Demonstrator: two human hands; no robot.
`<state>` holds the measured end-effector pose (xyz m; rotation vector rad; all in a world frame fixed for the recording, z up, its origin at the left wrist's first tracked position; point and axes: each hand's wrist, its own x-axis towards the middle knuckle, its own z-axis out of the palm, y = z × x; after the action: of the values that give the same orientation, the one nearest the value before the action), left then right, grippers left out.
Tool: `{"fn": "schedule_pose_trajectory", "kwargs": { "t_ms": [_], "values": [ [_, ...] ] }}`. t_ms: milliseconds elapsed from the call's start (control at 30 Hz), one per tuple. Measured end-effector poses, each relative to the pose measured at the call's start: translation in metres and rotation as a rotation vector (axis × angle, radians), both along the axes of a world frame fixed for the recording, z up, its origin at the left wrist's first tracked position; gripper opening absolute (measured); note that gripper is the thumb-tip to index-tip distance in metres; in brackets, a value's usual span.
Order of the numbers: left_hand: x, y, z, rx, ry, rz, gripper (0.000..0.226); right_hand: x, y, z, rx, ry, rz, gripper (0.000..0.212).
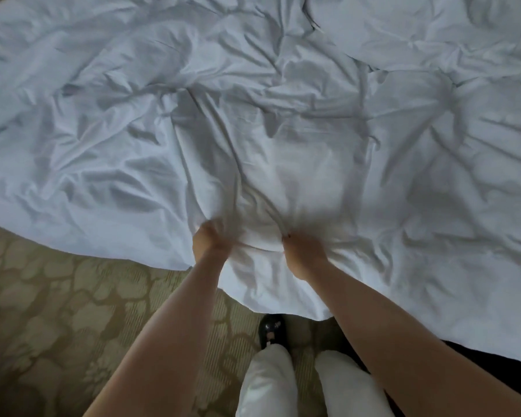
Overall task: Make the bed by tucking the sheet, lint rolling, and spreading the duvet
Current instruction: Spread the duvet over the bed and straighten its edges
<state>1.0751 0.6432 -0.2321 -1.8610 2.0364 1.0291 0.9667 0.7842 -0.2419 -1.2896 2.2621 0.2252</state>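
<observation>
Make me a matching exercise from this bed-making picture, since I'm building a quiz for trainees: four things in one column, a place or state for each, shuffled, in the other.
Things:
1. left hand
2. white duvet
3. black shoe
4. patterned carpet

Places or states:
A. crumpled, spread over the bed, its edge hanging toward the floor
B. on the floor just below the duvet's edge
C. gripping a bunch of duvet fabric, beside the right hand
D. tan, covering the floor at the lower left

Pairs: 1-C, 2-A, 3-B, 4-D
</observation>
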Motion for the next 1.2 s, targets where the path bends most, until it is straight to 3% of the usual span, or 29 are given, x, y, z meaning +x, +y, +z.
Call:
{"fn": "schedule_pose_trajectory", "kwargs": {
  "t_ms": [67,133,200,233,300,367,600,833,1000,1200],
  "values": [
    [0.002,-0.003,0.014,-0.041,0.120,-0.079,0.017,-0.005,0.001,0.023,-0.224,-0.011,-0.031,0.027],
    [0.002,-0.001,0.030,-0.111,0.384,-0.066,0.006,-0.016,0.010,0.038,-0.477,0.076,-0.088,0.027],
    [0.006,-0.001,0.034,-0.106,0.544,-0.125,0.010,-0.020,0.024,0.045,-0.483,0.135,-0.117,0.027],
    [0.008,-0.004,0.032,-0.029,0.510,-0.253,0.022,-0.020,0.027,0.044,-0.392,0.090,-0.107,0.029],
    [0.017,-0.014,0.022,0.157,0.199,-0.610,0.053,-0.013,0.026,0.038,-0.079,-0.052,-0.132,0.031],
    [0.027,-0.025,0.014,0.195,0.000,-0.751,0.058,-0.006,0.020,0.039,0.073,-0.148,-0.168,0.033],
    [0.046,-0.051,0.009,0.155,-0.121,-0.810,0.067,0.023,-0.001,0.046,0.056,-0.220,-0.205,0.037],
    [0.059,-0.073,0.033,-0.088,-0.272,-0.939,0.068,0.060,-0.020,0.066,0.008,-0.200,-0.223,0.045],
    [0.101,-0.095,0.051,-0.086,-0.399,-1.020,0.055,0.100,-0.029,0.072,0.031,-0.180,-0.331,0.042],
    [0.153,-0.137,0.068,-0.147,-0.434,-1.113,0.062,0.149,-0.075,0.080,0.023,-0.188,-0.340,0.043]
  ]
}}
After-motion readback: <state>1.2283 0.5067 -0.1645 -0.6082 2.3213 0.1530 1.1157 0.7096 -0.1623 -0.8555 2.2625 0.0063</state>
